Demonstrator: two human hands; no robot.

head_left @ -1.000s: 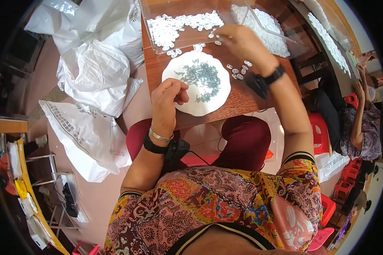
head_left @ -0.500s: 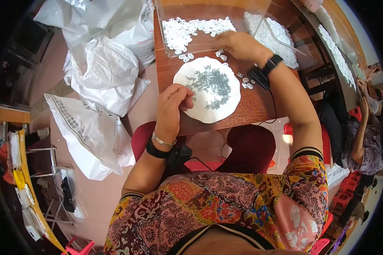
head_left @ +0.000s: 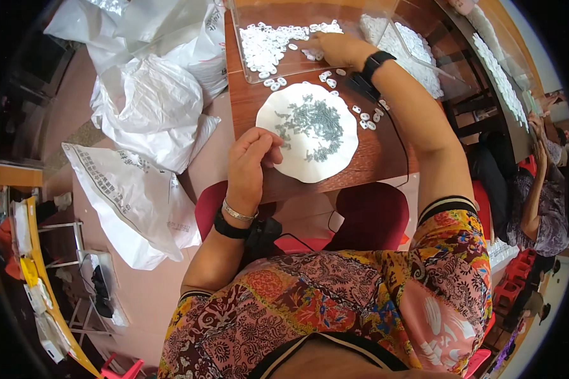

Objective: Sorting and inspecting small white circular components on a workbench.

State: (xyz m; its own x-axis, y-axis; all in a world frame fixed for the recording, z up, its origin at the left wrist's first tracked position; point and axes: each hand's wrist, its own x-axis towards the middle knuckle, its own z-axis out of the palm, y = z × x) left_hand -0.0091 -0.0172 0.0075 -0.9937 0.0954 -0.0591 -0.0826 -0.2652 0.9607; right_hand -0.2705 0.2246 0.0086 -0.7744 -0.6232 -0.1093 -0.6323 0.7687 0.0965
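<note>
My left hand [head_left: 250,155] is closed in a pinch at the left rim of a white scalloped plate [head_left: 284,165]; whatever its fingers hold is hidden. Many small dark grey pins [head_left: 319,126] lie scattered over the plate. Beyond it, my right hand [head_left: 335,48] reaches into a clear plastic bin [head_left: 250,77], its fingertips down among small white oval plastic pieces [head_left: 262,49] with holes. Those fingertips are partly hidden and blurred, so I cannot tell whether they grip a piece. More white pieces [head_left: 327,78] lie loose on the table between bin and plate.
A second clear bin [head_left: 449,88] with white parts stands right on the brown wooden table [head_left: 379,158]. A black cable [head_left: 401,142] crosses the table near my right forearm. White sacks [head_left: 152,107] fill the floor at left. Another person's arm [head_left: 534,189] shows far right.
My right hand has moved left and farther away, deeper among the white pieces in the bin. My left hand has shifted slightly left, still pinched at the plate's rim.
</note>
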